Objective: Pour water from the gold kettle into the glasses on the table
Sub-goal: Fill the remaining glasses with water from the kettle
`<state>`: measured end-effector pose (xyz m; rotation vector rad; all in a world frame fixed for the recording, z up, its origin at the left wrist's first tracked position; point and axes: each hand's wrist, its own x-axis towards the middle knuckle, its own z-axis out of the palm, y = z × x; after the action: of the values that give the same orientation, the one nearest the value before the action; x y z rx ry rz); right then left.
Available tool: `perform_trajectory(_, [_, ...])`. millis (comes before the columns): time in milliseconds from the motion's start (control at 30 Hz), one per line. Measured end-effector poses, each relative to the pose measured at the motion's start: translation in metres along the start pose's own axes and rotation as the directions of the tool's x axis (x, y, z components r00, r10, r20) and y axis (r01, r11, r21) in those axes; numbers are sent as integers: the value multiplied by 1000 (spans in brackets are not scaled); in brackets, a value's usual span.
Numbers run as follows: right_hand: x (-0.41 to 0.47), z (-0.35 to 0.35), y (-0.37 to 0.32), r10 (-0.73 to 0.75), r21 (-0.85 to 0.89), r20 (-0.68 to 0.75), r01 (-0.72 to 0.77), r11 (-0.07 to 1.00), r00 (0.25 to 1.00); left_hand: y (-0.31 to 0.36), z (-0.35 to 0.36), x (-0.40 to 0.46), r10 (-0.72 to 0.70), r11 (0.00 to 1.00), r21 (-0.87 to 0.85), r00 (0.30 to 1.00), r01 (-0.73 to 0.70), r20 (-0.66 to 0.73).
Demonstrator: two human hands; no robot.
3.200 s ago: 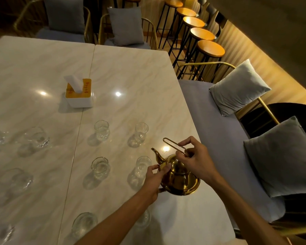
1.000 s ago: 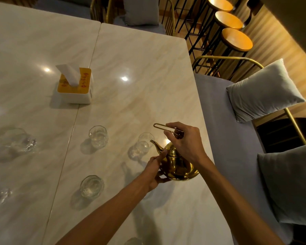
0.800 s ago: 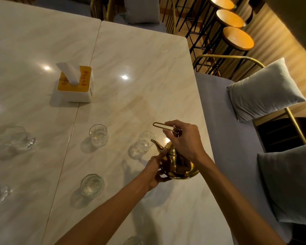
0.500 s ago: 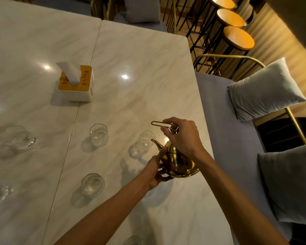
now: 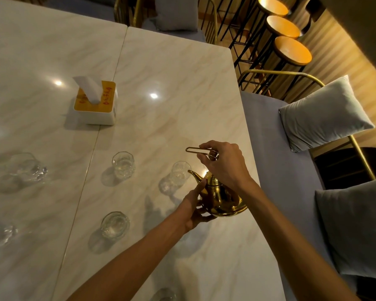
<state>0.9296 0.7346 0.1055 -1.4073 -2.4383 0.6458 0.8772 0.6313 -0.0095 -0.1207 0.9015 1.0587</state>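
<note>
The gold kettle (image 5: 220, 198) is held above the marble table (image 5: 178, 83), near its right edge. My right hand (image 5: 225, 164) grips the thin wire handle from above. My left hand (image 5: 195, 205) is closed on the kettle's left side and underside. The spout points left, its tip right at the rim of a clear glass (image 5: 180, 173). Another glass (image 5: 123, 164) stands further left and one (image 5: 115, 224) sits nearer me. A further glass (image 5: 166, 295) shows at the bottom edge. No stream of water can be made out.
A white tissue box (image 5: 95, 104) with an orange top stands at the table seam. More glasses (image 5: 26, 168) lie on the left table. A grey bench with cushions (image 5: 323, 114) runs along the right. Bar stools (image 5: 292, 49) stand at the back right.
Since 3.2 s ago the kettle has moved forward from the near glass to the far right glass. Over the last second it has barely shifted, its spout staying at that glass's rim.
</note>
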Motion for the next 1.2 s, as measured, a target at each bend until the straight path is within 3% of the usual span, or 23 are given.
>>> perform_trajectory(1200, [1,-2,-5,13,-6,29,-13,1000,999,-3,0,2,-34,999,-26,999,34,-5])
